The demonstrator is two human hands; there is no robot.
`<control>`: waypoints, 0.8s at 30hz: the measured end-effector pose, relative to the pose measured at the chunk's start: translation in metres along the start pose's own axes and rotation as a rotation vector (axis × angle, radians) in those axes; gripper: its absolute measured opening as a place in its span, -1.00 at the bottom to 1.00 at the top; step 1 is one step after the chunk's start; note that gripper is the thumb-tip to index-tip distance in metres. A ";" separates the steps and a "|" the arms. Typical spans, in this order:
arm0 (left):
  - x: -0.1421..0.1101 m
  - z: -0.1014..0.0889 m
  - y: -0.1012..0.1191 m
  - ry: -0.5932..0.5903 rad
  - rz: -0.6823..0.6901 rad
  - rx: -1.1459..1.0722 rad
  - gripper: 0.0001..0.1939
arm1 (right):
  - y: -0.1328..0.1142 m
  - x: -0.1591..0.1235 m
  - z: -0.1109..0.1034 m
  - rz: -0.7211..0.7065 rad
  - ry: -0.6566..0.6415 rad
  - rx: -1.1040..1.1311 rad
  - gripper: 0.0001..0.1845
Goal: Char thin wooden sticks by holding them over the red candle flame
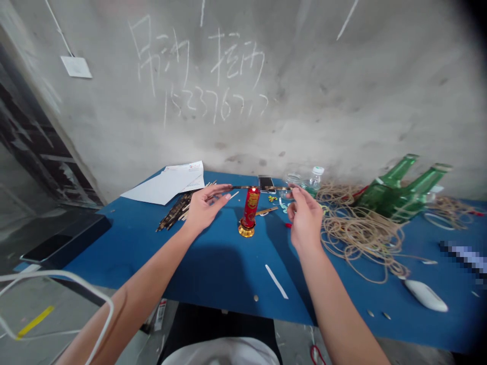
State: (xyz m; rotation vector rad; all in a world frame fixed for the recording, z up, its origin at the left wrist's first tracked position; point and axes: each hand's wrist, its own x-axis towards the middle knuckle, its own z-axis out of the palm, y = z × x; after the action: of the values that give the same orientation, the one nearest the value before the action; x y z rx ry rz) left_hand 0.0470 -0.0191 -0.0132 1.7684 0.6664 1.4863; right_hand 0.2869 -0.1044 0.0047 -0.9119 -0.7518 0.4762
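A: Head view — where's the strip [238, 187]?

B: Twelve o'clock, spanning both hands above the red candle [249, 213].

A: Grip?

B: The right hand [304, 218] pinches one end; the left hand [205, 208] can't be told. Seems thin, light, stiff — best held by its ends.

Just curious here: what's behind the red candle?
Behind the red candle lie a flat wooden strip and, farther back, a phone; the candle itself hides the table directly behind it.
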 end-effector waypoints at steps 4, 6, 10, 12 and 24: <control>0.000 0.000 0.000 -0.005 0.002 -0.010 -0.67 | 0.000 0.000 0.000 -0.001 0.003 -0.009 -0.60; 0.000 0.000 0.000 0.005 0.008 -0.010 -0.68 | 0.000 0.000 0.001 0.005 -0.002 -0.014 -0.59; 0.001 0.001 0.001 0.054 0.008 -0.022 -0.70 | 0.000 -0.002 0.002 0.009 0.003 -0.053 -0.54; 0.002 0.001 0.001 0.086 -0.004 -0.033 -0.70 | 0.000 -0.003 0.002 0.008 0.014 -0.073 -0.51; 0.001 -0.001 0.004 0.119 -0.020 -0.056 -0.68 | -0.001 -0.005 0.003 0.025 0.027 -0.049 -0.53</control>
State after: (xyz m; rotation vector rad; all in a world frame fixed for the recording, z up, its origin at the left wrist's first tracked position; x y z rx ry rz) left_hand 0.0461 -0.0205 -0.0098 1.6358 0.6935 1.5910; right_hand 0.2814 -0.1065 0.0047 -0.9729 -0.7309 0.4678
